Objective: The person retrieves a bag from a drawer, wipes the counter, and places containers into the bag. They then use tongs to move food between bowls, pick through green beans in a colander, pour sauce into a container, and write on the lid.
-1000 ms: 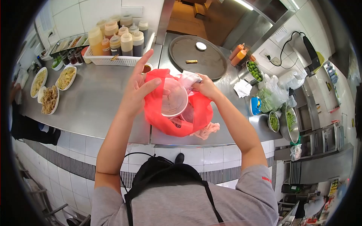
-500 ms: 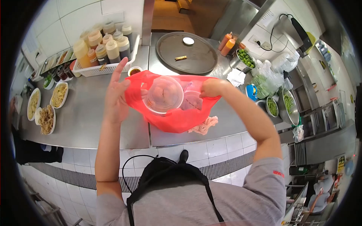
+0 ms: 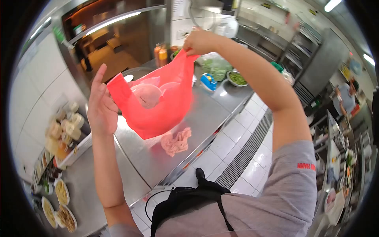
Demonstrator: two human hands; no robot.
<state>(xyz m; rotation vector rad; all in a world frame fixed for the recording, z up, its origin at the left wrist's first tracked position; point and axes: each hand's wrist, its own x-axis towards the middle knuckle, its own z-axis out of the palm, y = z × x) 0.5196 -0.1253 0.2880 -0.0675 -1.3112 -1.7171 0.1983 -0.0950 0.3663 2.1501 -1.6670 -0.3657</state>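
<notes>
A red plastic bag [image 3: 158,114] hangs above the steel counter, stretched between my two hands. Inside it, a round lidded container [image 3: 146,96] shows through the opening, with a second one partly hidden beside it. My right hand [image 3: 199,41] is raised and pinches the bag's right handle. At the bag's left handle is my left hand [image 3: 103,106], its index finger pointing up and its other fingers partly behind the plastic. A crumpled pink cloth [image 3: 176,141] lies on the counter below the bag.
Sauce bottles [image 3: 67,132] stand in a white basket at the left, above bowls of food [image 3: 62,191]. Orange bottles [image 3: 162,56], a blue packet [image 3: 208,82] and a bowl of green vegetables [image 3: 237,78] are beyond the bag. A co-worker [image 3: 347,98] is far right.
The bag has been lifted off the counter and its handles pulled apart. My right hand has risen with one handle. The head view has turned to the right.
</notes>
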